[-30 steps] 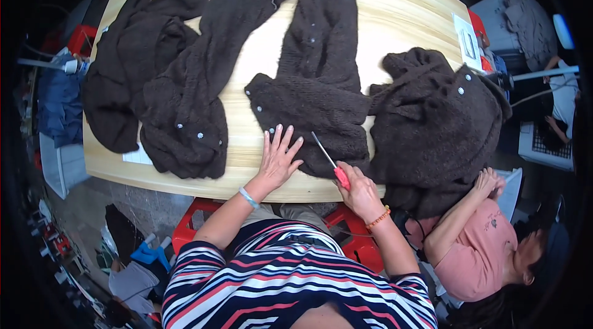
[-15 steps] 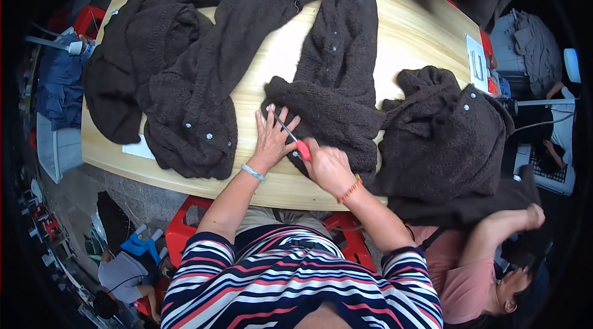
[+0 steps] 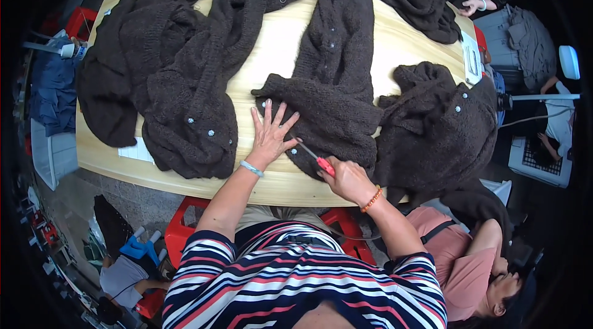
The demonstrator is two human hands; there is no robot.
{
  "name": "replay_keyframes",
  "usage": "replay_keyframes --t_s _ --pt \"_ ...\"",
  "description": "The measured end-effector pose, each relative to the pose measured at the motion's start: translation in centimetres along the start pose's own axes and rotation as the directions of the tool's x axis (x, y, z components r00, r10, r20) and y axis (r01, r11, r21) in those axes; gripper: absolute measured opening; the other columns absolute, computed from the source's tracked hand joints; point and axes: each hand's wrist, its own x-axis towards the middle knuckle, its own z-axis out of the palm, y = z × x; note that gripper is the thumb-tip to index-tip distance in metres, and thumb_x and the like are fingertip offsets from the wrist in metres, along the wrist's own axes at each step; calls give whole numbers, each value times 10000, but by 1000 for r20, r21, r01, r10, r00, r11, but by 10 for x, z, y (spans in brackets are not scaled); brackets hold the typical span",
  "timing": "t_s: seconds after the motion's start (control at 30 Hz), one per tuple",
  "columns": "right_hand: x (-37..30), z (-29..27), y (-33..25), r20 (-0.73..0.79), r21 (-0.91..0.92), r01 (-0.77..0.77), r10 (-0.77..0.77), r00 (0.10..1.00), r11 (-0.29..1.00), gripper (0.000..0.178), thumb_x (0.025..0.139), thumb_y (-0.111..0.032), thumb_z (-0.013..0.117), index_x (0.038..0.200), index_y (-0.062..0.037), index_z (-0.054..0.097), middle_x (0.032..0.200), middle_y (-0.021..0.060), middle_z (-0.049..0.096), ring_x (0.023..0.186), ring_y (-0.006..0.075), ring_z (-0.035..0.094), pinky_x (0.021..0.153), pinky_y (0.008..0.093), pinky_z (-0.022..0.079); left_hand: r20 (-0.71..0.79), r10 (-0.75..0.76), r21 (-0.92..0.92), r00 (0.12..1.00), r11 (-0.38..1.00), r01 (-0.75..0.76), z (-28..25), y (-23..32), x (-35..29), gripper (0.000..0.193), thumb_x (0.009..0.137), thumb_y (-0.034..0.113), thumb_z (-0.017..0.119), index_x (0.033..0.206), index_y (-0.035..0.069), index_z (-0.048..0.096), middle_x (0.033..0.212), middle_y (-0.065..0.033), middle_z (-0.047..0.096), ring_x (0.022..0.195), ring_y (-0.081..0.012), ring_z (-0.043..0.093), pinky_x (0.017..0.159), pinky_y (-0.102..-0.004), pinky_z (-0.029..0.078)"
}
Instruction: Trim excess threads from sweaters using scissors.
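My left hand (image 3: 270,134) lies with its fingers spread on the edge of a dark brown knit cardigan (image 3: 333,51), pressing it to the table. Shiny round buttons show near my fingertips and beside my thumb. In my right hand (image 3: 347,179) is a red-handled tool (image 3: 325,166) with a thin metal shaft. Its tip points up and left, close to my left thumb and over the knit. Whether the tip touches the cardigan I cannot tell.
More dark knit garments lie to the left (image 3: 179,88) and right (image 3: 432,137) on the light wooden table (image 3: 253,94). At the far right, another person's hands handle a garment (image 3: 435,11). A co-worker in pink (image 3: 457,292) sits at my right. Red stools (image 3: 185,218) stand below.
My right hand has drawn the tool down and to the right, away from my left fingers. My left hand stays nearly in place. A garment at the far right has come down onto the table.
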Motion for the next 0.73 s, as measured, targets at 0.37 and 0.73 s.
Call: replay_keyframes --t_s 0.37,0.73 --pt "29 -3 -4 -53 9 54 -54 997 998 299 899 -296 592 991 -12 613 844 264 667 855 434 653 763 515 525 -16 33 50 999 998 -33 7 -1 0 762 764 533 693 1436 278 441 1579 -118 202 1459 -428 66 1085 -726 5" --pt "-48 14 19 102 -66 -35 41 994 997 363 897 -335 614 1111 -41 612 867 250 681 868 414 668 791 483 529 -46 65 94 997 994 -61 14 -2 -2 773 848 535 613 1496 221 332 1594 -142 158 1475 -381 61 1102 -695 -17"
